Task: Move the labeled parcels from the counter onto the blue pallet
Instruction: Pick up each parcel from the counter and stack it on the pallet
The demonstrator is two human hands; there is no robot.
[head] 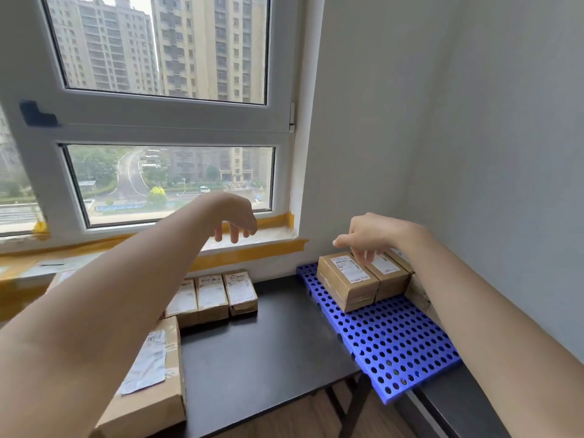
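A blue perforated pallet (388, 336) lies on the right side of the black counter (268, 352). At its far end sit three small labeled cardboard parcels side by side; the nearest is (346, 281), the middle one (390, 275). My right hand (371, 235) hovers just above them, fingers pointing down and touching the middle parcel's top, holding nothing. My left hand (235, 218) hangs in the air above the counter, fingers loose and apart, empty. Below it a row of three small labeled parcels (211, 295) stands by the wall. A larger labeled parcel (151, 384) lies at the near left.
A window with a taped sill (252, 245) runs behind the counter. A grey wall (474, 153) closes the right side next to the pallet. The pallet's near corner overhangs the counter's front edge, with wooden floor (303, 418) below.
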